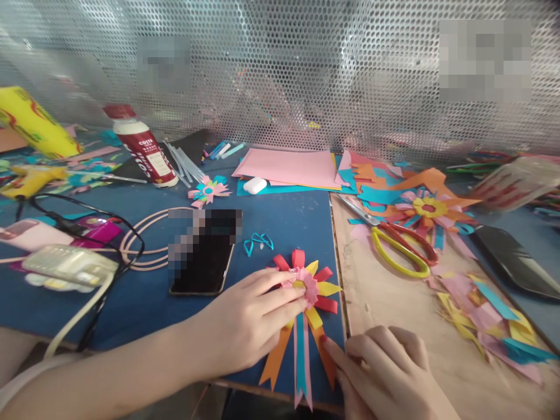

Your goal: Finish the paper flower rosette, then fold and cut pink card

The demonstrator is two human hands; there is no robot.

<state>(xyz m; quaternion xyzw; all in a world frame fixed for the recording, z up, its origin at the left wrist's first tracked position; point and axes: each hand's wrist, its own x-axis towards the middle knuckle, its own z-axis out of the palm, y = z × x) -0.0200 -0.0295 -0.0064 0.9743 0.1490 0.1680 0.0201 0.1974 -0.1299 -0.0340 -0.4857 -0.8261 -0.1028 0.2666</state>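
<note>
Nearest the lens, a right hand is held at the front right corner of the blue worktop, its forefinger set against an orange tail of a paper rosette; whether the tail is pinched by the thumb cannot be told. The rosette is laid by the worktop's front edge, close to its right edge. The outstretched fingers of the left hand are rested across its pink and yellow centre; whether anything is gripped underneath is hidden. Judged by its parts, the piece is well advanced: petals, centre and tails are all seen in place. What remains cannot be told, though the tails may yet be adjusted. Beyond the right edge, on the wooden board, scissors are laid beside a second rosette.
</note>
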